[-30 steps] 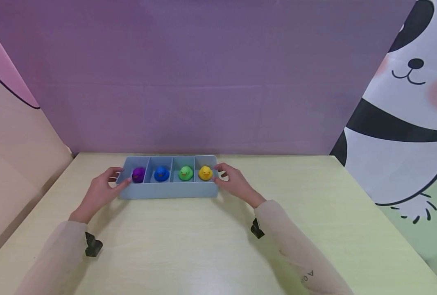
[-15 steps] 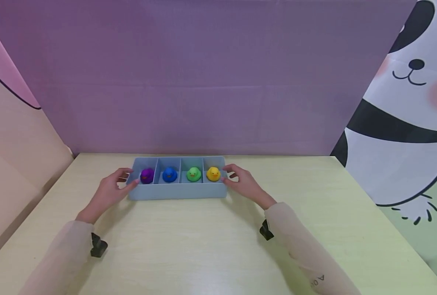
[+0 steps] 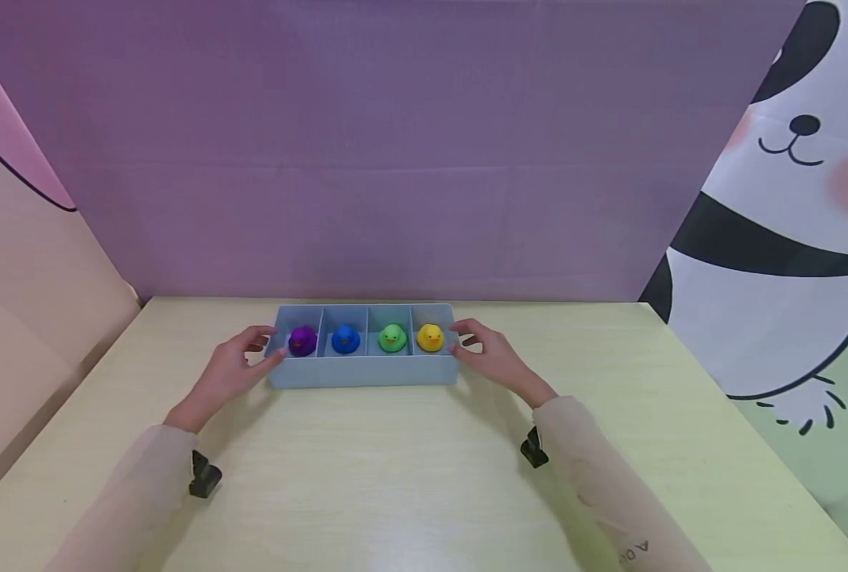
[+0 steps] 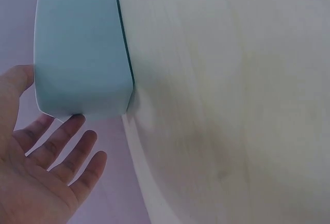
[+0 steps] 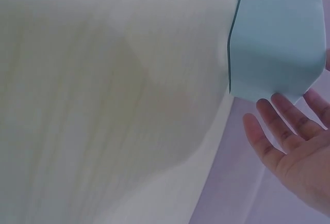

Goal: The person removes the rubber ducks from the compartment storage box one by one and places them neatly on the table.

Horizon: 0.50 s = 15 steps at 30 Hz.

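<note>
A pale blue divided box point(image 3: 363, 372) sits near the table's back edge. A rubber duck is in each compartment: purple point(image 3: 303, 341), blue duck point(image 3: 346, 339), green duck point(image 3: 392, 338) and yellow duck point(image 3: 430, 338), from left to right. My left hand point(image 3: 232, 371) holds the box's left end, thumb at the front corner and fingertips on the end wall. At the right end my right hand point(image 3: 497, 361) grips the same way. In the left wrist view, the outer fingers point(image 4: 88, 175) stand off the wall. The right thumb is mostly hidden behind the box in the right wrist view.
The light wooden table point(image 3: 366, 469) runs back to a purple backdrop point(image 3: 395, 159). A panda-printed panel point(image 3: 774, 318) borders the right side, and a pale panel point(image 3: 30, 318) the left. Black wrist devices point(image 3: 205, 474) sit at both sleeves.
Both hands have moved to the right together, and the box with its ducks has shifted right between them along the table's back edge. The ducks keep their compartments.
</note>
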Each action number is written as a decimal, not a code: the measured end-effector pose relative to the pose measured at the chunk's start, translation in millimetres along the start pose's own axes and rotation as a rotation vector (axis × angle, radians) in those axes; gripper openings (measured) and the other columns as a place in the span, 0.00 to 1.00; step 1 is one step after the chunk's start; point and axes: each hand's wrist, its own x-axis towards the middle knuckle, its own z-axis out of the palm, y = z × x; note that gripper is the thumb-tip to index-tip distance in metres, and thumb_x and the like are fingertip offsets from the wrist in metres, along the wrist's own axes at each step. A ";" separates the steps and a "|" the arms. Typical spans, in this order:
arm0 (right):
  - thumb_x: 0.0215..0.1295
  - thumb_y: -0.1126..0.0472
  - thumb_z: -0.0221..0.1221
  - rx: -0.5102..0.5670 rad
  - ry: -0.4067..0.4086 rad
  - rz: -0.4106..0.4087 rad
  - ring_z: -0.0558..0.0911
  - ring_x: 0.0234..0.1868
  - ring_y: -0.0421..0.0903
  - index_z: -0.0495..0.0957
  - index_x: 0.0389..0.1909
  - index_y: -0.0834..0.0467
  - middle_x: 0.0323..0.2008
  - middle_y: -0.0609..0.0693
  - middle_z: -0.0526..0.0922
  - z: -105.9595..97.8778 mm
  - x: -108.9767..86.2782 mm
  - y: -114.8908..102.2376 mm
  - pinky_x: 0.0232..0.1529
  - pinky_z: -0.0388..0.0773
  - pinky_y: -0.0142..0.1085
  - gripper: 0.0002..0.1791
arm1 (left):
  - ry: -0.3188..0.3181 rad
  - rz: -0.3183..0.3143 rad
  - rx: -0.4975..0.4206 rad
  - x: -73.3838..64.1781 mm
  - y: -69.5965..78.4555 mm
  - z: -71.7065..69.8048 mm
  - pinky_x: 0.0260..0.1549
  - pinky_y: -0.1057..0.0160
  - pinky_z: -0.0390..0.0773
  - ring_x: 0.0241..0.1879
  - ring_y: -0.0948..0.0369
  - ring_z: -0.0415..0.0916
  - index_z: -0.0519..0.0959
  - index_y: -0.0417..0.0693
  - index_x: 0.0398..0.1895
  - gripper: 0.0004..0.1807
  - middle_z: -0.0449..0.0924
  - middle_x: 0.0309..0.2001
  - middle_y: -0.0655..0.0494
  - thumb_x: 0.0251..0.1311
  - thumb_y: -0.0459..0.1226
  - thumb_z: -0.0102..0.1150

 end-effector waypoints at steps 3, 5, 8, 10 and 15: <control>0.63 0.59 0.54 -0.011 -0.003 0.014 0.76 0.50 0.57 0.67 0.57 0.63 0.54 0.62 0.74 -4.6 -2.7 2.3 0.52 0.73 0.50 0.23 | -0.006 0.005 -0.013 1.6 2.4 3.7 0.48 0.44 0.74 0.51 0.41 0.72 0.68 0.41 0.57 0.27 0.75 0.49 0.37 0.60 0.47 0.55; 0.63 0.59 0.54 -0.009 -0.007 0.029 0.76 0.50 0.57 0.67 0.57 0.62 0.54 0.61 0.74 -7.8 -4.3 4.0 0.51 0.74 0.49 0.23 | -0.011 0.007 -0.019 2.7 3.8 6.0 0.47 0.44 0.74 0.51 0.41 0.72 0.67 0.41 0.57 0.27 0.75 0.49 0.37 0.60 0.47 0.55; 0.64 0.59 0.54 -0.002 -0.011 0.037 0.76 0.50 0.57 0.67 0.58 0.61 0.54 0.61 0.73 -12.1 -6.8 6.5 0.50 0.74 0.48 0.23 | -0.014 0.018 -0.026 4.4 6.0 9.1 0.47 0.45 0.74 0.51 0.42 0.72 0.68 0.41 0.57 0.27 0.75 0.49 0.38 0.59 0.47 0.56; 0.64 0.58 0.54 0.003 -0.014 0.043 0.76 0.51 0.57 0.66 0.58 0.61 0.55 0.61 0.73 -14.8 -8.7 7.4 0.51 0.74 0.48 0.23 | -0.015 0.025 -0.028 5.7 7.5 11.4 0.48 0.45 0.74 0.51 0.42 0.72 0.68 0.42 0.57 0.27 0.76 0.49 0.38 0.59 0.47 0.56; 0.64 0.60 0.54 0.004 -0.018 0.059 0.75 0.51 0.60 0.66 0.58 0.63 0.55 0.64 0.72 -20.5 -13.2 8.7 0.51 0.73 0.51 0.23 | -0.024 0.049 -0.034 8.5 12.3 16.5 0.49 0.44 0.73 0.51 0.42 0.72 0.68 0.41 0.57 0.27 0.76 0.48 0.39 0.59 0.48 0.55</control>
